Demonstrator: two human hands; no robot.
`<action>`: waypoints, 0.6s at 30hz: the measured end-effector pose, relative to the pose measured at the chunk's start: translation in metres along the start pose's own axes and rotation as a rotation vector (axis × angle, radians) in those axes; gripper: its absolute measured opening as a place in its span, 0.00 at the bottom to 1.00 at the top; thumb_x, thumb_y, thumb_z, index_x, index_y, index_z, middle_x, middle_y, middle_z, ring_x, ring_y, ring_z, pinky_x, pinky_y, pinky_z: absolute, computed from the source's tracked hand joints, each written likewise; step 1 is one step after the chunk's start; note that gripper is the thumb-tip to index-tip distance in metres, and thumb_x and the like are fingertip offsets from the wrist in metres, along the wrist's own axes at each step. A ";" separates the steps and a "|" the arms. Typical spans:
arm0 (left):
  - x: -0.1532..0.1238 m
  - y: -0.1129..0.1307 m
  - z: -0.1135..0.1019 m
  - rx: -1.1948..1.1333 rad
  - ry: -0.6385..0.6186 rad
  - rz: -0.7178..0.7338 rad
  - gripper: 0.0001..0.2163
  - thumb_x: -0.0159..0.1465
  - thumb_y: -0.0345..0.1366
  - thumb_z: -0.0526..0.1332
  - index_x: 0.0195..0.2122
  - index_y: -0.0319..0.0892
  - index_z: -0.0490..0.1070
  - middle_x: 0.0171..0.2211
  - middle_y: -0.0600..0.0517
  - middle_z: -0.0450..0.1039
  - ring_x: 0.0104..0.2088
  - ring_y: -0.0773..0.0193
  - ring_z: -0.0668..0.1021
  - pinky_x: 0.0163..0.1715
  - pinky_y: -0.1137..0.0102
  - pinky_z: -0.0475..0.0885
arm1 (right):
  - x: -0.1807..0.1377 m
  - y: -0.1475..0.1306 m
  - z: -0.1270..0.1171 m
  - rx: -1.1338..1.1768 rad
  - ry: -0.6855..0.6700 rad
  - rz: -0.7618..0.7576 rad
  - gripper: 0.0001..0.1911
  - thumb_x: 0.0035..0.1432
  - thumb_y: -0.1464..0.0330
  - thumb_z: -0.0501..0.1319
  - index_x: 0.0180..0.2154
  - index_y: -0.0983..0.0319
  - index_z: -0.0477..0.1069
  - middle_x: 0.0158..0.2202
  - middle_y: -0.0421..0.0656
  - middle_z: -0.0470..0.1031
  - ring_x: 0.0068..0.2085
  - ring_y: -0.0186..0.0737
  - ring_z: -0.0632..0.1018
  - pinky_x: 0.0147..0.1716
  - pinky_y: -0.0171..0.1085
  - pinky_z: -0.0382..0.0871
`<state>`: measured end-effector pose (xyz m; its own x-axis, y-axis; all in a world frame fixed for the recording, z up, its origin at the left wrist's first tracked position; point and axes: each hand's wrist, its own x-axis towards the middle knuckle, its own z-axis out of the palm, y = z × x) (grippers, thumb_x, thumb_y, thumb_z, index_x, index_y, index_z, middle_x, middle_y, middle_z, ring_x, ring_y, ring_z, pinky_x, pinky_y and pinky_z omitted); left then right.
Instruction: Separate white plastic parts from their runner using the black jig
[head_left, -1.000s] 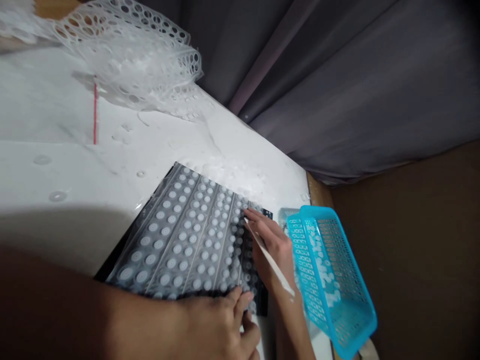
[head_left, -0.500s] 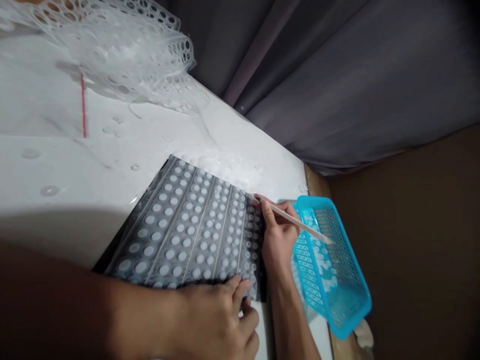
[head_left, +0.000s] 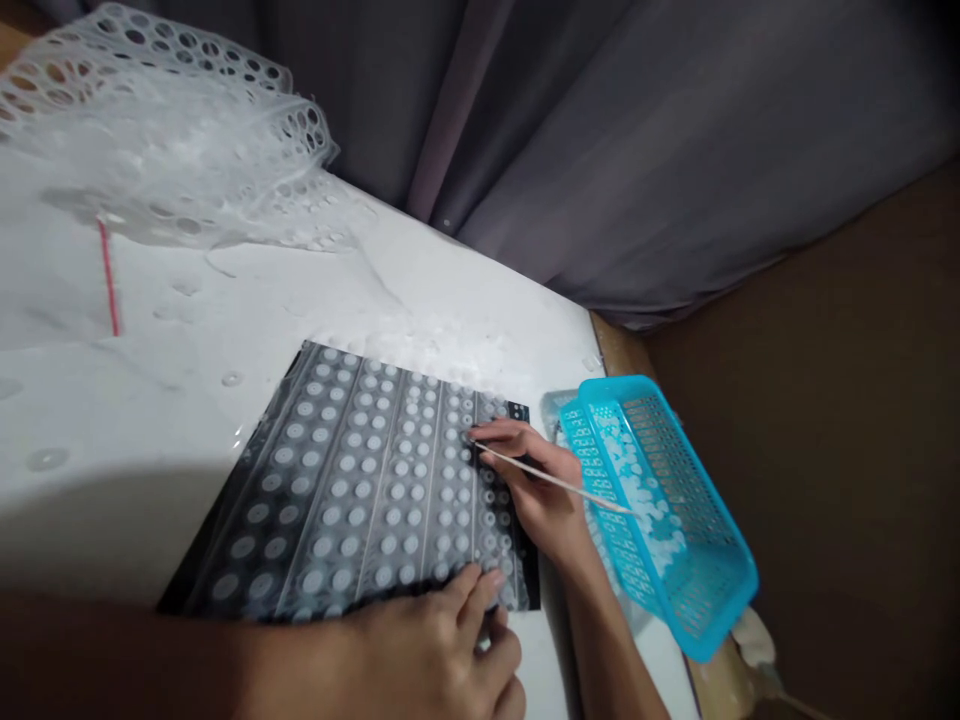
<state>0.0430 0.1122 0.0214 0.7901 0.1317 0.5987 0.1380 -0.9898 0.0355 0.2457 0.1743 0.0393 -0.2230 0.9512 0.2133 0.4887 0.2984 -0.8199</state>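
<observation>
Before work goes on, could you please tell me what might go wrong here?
The right hand holds a pale tool at the white discs; a slip might disturb some. The left hand lies at the near edge of the black sheet; a nudge could shift it. The blue basket stands by the table edge and might fall if bumped.

right hand (head_left: 538,500) drawn back from far edge of dotted sheet (head_left: 379,480), pale stick (head_left: 555,480) swung away from forearm (head_left: 604,620)

The left grip (head_left: 442,640) and its forearm (head_left: 300,665), the latter blurred and cut off at left, hide the dark sheet's (head_left: 366,478) near edge. Detail on the discs (head_left: 339,488) is too small to tell. Netting (head_left: 165,130) runs out at left, the curtain (head_left: 600,150) past the top.
</observation>
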 end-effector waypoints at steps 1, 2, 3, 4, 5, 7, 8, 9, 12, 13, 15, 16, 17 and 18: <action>0.000 0.000 -0.001 0.000 -0.006 0.004 0.05 0.70 0.36 0.62 0.43 0.43 0.75 0.44 0.49 0.84 0.47 0.50 0.86 0.48 0.59 0.81 | 0.000 -0.001 -0.001 -0.037 -0.005 -0.027 0.09 0.71 0.71 0.65 0.36 0.55 0.77 0.49 0.42 0.87 0.54 0.47 0.84 0.64 0.56 0.74; 0.000 -0.001 -0.001 -0.002 -0.013 -0.001 0.04 0.70 0.36 0.62 0.43 0.43 0.75 0.44 0.49 0.84 0.47 0.50 0.86 0.47 0.60 0.81 | -0.001 -0.002 -0.001 -0.079 -0.011 -0.053 0.09 0.72 0.72 0.65 0.37 0.55 0.77 0.50 0.42 0.87 0.54 0.46 0.84 0.64 0.56 0.74; 0.000 0.000 -0.002 -0.009 -0.020 -0.009 0.04 0.70 0.36 0.62 0.42 0.43 0.75 0.45 0.49 0.84 0.48 0.50 0.86 0.47 0.60 0.81 | -0.002 -0.003 -0.001 -0.127 -0.021 -0.078 0.09 0.72 0.73 0.64 0.38 0.55 0.78 0.51 0.42 0.87 0.55 0.46 0.84 0.63 0.56 0.74; 0.000 0.000 -0.002 -0.017 -0.023 -0.021 0.04 0.70 0.36 0.63 0.42 0.43 0.75 0.45 0.48 0.84 0.48 0.51 0.86 0.47 0.61 0.81 | -0.003 -0.003 -0.001 -0.182 -0.035 -0.107 0.09 0.72 0.74 0.63 0.40 0.55 0.79 0.52 0.42 0.86 0.56 0.47 0.83 0.63 0.56 0.75; -0.001 0.000 -0.002 -0.027 -0.025 -0.036 0.04 0.70 0.36 0.63 0.41 0.43 0.76 0.45 0.48 0.84 0.48 0.51 0.86 0.47 0.61 0.81 | -0.003 -0.004 -0.001 -0.243 -0.055 -0.143 0.10 0.73 0.74 0.62 0.42 0.55 0.79 0.53 0.43 0.86 0.57 0.47 0.83 0.62 0.56 0.76; -0.001 0.002 -0.003 -0.045 -0.026 -0.059 0.04 0.70 0.36 0.63 0.41 0.42 0.76 0.45 0.47 0.84 0.49 0.52 0.86 0.47 0.63 0.81 | -0.005 -0.004 0.000 -0.368 -0.105 -0.223 0.12 0.73 0.76 0.60 0.46 0.55 0.79 0.56 0.45 0.84 0.58 0.48 0.83 0.61 0.57 0.76; -0.002 0.002 -0.002 -0.050 -0.029 -0.061 0.04 0.70 0.36 0.63 0.41 0.42 0.76 0.45 0.47 0.84 0.50 0.52 0.86 0.46 0.63 0.81 | -0.006 -0.004 0.001 -0.418 -0.120 -0.263 0.13 0.73 0.77 0.59 0.46 0.55 0.79 0.58 0.46 0.84 0.58 0.49 0.83 0.61 0.57 0.76; -0.002 0.002 -0.002 -0.051 -0.033 -0.060 0.04 0.70 0.36 0.63 0.41 0.43 0.76 0.45 0.47 0.84 0.50 0.51 0.86 0.45 0.63 0.81 | -0.007 -0.004 0.003 -0.452 -0.124 -0.290 0.14 0.73 0.78 0.59 0.46 0.55 0.79 0.58 0.46 0.84 0.59 0.50 0.83 0.60 0.58 0.76; -0.001 0.002 -0.002 -0.035 -0.040 -0.063 0.04 0.70 0.36 0.64 0.41 0.43 0.76 0.45 0.48 0.84 0.49 0.50 0.86 0.45 0.62 0.82 | -0.008 -0.004 0.009 -0.415 -0.075 -0.245 0.14 0.73 0.77 0.58 0.44 0.56 0.79 0.57 0.46 0.84 0.57 0.50 0.84 0.57 0.56 0.78; 0.000 0.002 -0.003 -0.028 -0.038 -0.058 0.04 0.70 0.36 0.64 0.41 0.43 0.77 0.45 0.48 0.84 0.49 0.50 0.86 0.46 0.62 0.82 | -0.007 -0.005 0.012 -0.357 -0.025 -0.179 0.13 0.73 0.76 0.59 0.42 0.56 0.79 0.55 0.45 0.85 0.54 0.49 0.85 0.55 0.54 0.80; 0.000 0.001 -0.004 -0.021 -0.036 -0.039 0.04 0.69 0.36 0.64 0.41 0.43 0.77 0.44 0.48 0.84 0.49 0.49 0.86 0.49 0.60 0.82 | -0.003 -0.007 0.017 -0.196 0.107 -0.008 0.10 0.72 0.73 0.62 0.37 0.56 0.79 0.48 0.43 0.87 0.48 0.47 0.87 0.49 0.49 0.82; 0.000 0.000 -0.004 -0.020 -0.038 -0.022 0.04 0.68 0.36 0.65 0.41 0.43 0.77 0.44 0.49 0.84 0.49 0.49 0.86 0.49 0.59 0.82 | -0.001 -0.008 0.019 -0.112 0.179 0.072 0.10 0.72 0.72 0.64 0.35 0.56 0.78 0.45 0.43 0.88 0.46 0.46 0.87 0.46 0.47 0.82; 0.000 0.000 -0.005 -0.021 -0.042 -0.011 0.04 0.68 0.36 0.65 0.41 0.43 0.77 0.44 0.49 0.84 0.49 0.49 0.86 0.50 0.59 0.82 | 0.002 -0.009 0.021 -0.040 0.240 0.134 0.11 0.71 0.70 0.66 0.33 0.56 0.77 0.43 0.42 0.88 0.45 0.46 0.87 0.45 0.46 0.82; 0.000 0.000 -0.005 -0.026 -0.044 -0.015 0.04 0.68 0.35 0.64 0.41 0.43 0.77 0.45 0.48 0.84 0.49 0.49 0.86 0.50 0.59 0.82 | 0.005 -0.010 0.022 0.017 0.286 0.174 0.11 0.70 0.69 0.67 0.32 0.56 0.77 0.41 0.42 0.88 0.46 0.47 0.87 0.46 0.45 0.81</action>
<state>0.0404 0.1118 0.0253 0.8138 0.1485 0.5618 0.1353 -0.9887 0.0653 0.2214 0.1739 0.0372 0.1090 0.9721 0.2079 0.4837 0.1309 -0.8654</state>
